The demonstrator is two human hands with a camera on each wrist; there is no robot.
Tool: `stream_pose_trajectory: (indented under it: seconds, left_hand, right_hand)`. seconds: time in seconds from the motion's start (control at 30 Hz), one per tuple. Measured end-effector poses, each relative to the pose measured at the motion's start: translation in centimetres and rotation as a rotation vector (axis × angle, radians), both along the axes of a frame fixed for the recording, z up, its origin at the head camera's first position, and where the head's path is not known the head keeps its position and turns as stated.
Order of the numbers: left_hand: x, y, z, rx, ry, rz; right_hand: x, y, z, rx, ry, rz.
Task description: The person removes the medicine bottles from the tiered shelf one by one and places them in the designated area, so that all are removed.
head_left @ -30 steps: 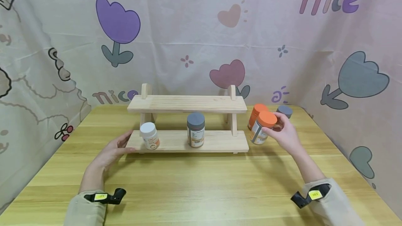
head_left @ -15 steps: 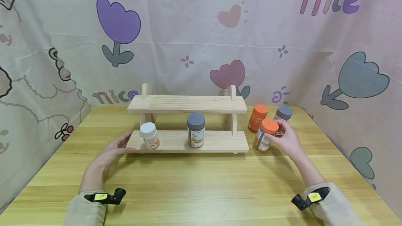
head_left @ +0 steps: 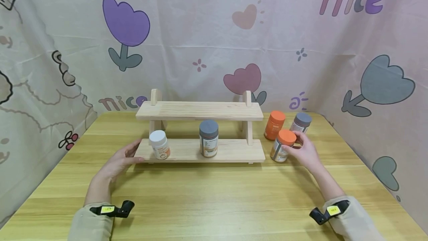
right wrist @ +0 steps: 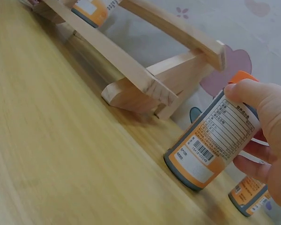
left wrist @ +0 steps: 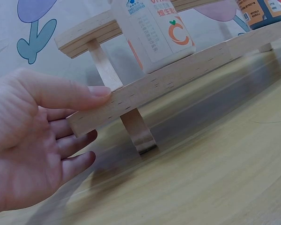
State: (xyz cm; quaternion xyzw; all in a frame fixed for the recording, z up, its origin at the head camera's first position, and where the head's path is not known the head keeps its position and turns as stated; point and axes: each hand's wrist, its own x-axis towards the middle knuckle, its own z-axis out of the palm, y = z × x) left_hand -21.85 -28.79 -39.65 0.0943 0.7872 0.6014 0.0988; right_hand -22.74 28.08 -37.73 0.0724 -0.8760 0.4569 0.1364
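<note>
Lowered since earlier: orange-lid bottle (head_left: pixel 282 146) now on table (head_left: pixel 214 196), lower right of frame; right hand (head_left: pixel 305 152) fingers clamped round it. Left hand (head_left: pixel 117 162), fingers straight, steadies rack (head_left: pixel 200 151). Two bottles shelved, three left.

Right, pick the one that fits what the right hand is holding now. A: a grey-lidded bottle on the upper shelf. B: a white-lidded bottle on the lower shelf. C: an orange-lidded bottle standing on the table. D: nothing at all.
C: the right hand grips the orange-lidded bottle, whose base sits on the table just right of the wooden shelf.
</note>
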Motion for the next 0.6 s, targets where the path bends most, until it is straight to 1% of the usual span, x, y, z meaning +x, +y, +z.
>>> stream_pose_trajectory:
  seconds: [0.13, 0.27, 0.33, 0.5, 0.6]
  left_hand:
    - [0.0, 0.1, 0.0, -0.005, -0.001, 0.009]
    - [0.0, 0.1, 0.1, -0.005, -0.001, 0.01]
    - [0.1, 0.1, 0.1, -0.004, 0.0, 0.01]
    - [0.1, 0.1, 0.2, -0.008, 0.004, 0.011]
    - [0.2, 0.1, 0.2, -0.011, 0.005, 0.01]
  right_hand:
    - [0.1, 0.2, 0.0, -0.022, 0.002, 0.014]
    - [0.1, 0.4, 0.4, -0.064, 0.049, 0.033]
    - [0.1, 0.5, 0.7, -0.06, 0.08, 0.035]
    - [0.3, 0.3, 2.2, 0.001, 0.146, 0.015]
    - [0.6, 0.0, 3.4, 0.013, 0.17, 0.005]
